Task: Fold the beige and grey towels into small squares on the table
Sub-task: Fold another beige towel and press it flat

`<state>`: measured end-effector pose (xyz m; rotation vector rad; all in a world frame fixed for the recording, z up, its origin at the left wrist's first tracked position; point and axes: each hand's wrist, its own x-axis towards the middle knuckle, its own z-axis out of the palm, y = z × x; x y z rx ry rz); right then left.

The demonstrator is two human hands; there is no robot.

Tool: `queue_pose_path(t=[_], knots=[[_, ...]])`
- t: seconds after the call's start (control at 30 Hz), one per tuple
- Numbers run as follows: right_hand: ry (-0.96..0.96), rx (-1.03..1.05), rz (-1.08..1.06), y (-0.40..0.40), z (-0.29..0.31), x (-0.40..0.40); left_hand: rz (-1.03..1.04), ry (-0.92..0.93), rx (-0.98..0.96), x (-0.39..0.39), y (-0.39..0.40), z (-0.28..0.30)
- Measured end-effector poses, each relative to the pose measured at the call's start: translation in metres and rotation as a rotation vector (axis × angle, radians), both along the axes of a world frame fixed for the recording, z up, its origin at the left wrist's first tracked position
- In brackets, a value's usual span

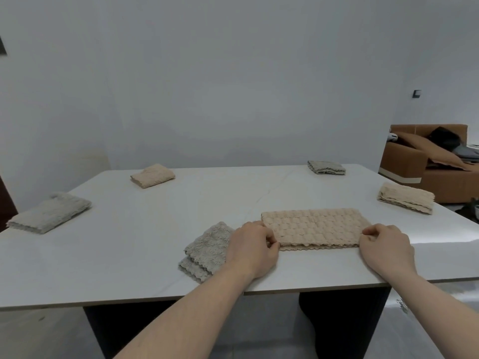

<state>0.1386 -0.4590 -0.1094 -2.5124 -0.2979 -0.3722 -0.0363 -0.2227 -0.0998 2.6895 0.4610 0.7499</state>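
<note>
A: Report the work surface and its load, largest item first.

B: The white table (155, 229) carries six towels. Beyond its far right corner stands a brown sofa (414, 167). The beige strip (313, 226), folded into a long rectangle, lies near the front edge. A folded grey towel (49, 212) lies at the far left. A second folded grey towel (207, 251) lies at the front, just left of the strip.

A: Remaining towels?

B: A folded beige towel (407, 198) lies at the right edge. Another beige one (153, 175) lies at the back left. A small grey square (326, 167) lies at the back right.

A: Hand status?

B: The left hand (252, 248) pinches the strip's left end with curled fingers. The right hand (386, 248) pinches the right end likewise.
</note>
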Motion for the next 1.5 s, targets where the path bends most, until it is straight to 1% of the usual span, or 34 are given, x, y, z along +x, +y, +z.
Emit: queue_pose_path(t=[0.23,0.43,0.57,0.63,0.7,0.73,0.83,0.9,0.97,1.03,1.17,1.2,1.27,1.37,1.5], knots=[[0.028,-0.078,-0.06,0.0,0.001,0.0,0.064,0.03,-0.088,0.002,0.002,0.001],[0.033,-0.087,-0.084,0.001,0.001,0.002,0.099,0.061,-0.127,-0.001,0.001,0.003],[0.031,-0.108,-0.083,0.002,0.0,0.003,0.099,0.115,-0.224,0.001,-0.003,0.016],[0.042,-0.131,-0.077,0.002,0.0,0.005,0.099,0.098,-0.263,0.009,-0.004,0.029],[0.059,-0.158,-0.065,0.003,0.0,0.006,0.088,0.066,-0.201,0.02,-0.003,0.038],[0.065,-0.169,-0.057,0.004,0.0,0.006,0.057,0.084,-0.146,0.027,-0.003,0.04],[0.102,-0.195,-0.018,0.006,0.0,0.006,-0.075,0.266,0.029,0.045,-0.002,0.037],[0.129,-0.239,-0.013,0.008,-0.001,0.009,-0.121,0.43,0.06,0.05,0.002,0.025],[0.159,-0.284,-0.022,0.011,-0.001,0.012,-0.122,0.556,0.055,0.052,0.008,0.015],[0.195,-0.298,-0.038,0.014,0.0,0.015,-0.118,0.617,0.036,0.053,0.013,0.014],[0.232,-0.269,-0.074,0.018,0.004,0.019,-0.123,0.714,0.057,0.06,0.02,0.037],[0.225,-0.261,-0.081,0.018,0.004,0.018,-0.124,0.702,0.071,0.059,0.021,0.036],[0.19,-0.238,-0.101,0.019,0.003,0.016,-0.137,0.622,0.074,0.053,0.02,0.025],[0.146,-0.204,-0.122,0.02,0.001,0.016,-0.155,0.477,0.017,0.043,0.019,0.004],[0.137,-0.143,-0.149,0.019,0.0,0.02,-0.118,0.408,-0.012,0.046,0.023,-0.001]])
